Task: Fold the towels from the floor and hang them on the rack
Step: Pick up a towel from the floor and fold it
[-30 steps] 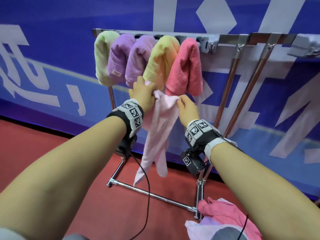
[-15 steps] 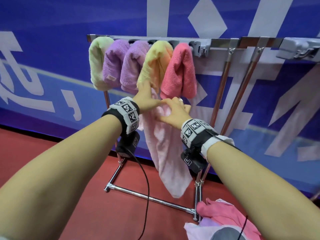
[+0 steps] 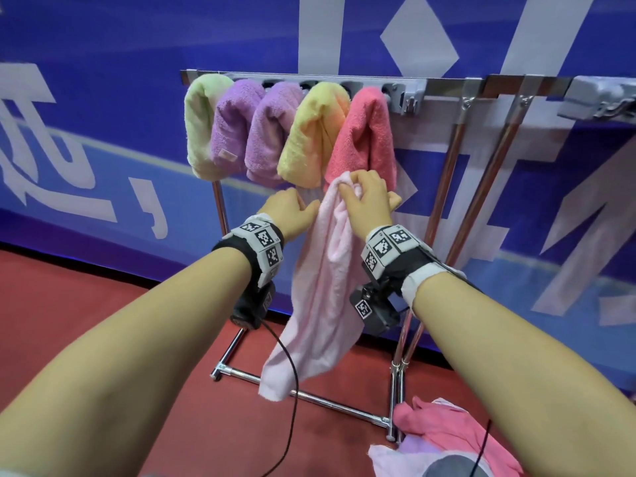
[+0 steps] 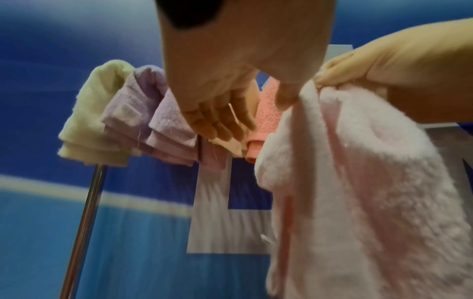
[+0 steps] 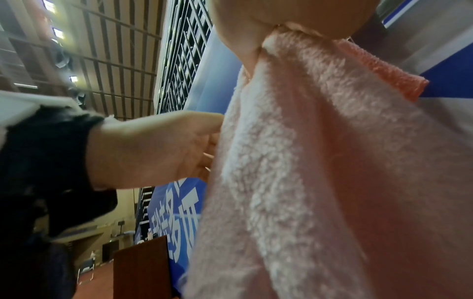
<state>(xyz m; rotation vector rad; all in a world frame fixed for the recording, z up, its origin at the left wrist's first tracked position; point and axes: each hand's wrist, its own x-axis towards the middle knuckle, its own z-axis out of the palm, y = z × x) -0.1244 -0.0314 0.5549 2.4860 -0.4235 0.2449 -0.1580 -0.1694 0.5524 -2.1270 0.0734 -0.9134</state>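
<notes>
Below the rack's top bar [image 3: 447, 85], just under the row of five folded towels [image 3: 292, 129] already hung there, the right hand [image 3: 370, 201] bunches the top of a pale pink towel [image 3: 323, 290] in curled fingers, so its grip is pinched on the cloth; the rest of that towel dangles long and loose toward the red floor [image 3: 103, 339], its lower corner hanging in front of the rack's base rail; the left hand [image 3: 290, 210] sits just beside the cloth with fingers relaxed and extended, and the left wrist view shows them holding nothing, while whether the thumb side brushes the fabric I cannot tell. To my eye the towel is still only gathered, not folded, so hanging it now would leave a lumpy drape that slides off; the single bunched hold could also let a layer slip out and drop; the raised hand is touching or nearly touching the coral towel [image 3: 364, 139], and a careless lift might drag that one off the bar; a heap of further towels [image 3: 447, 438] waits on the floor by the rack's foot.
</notes>
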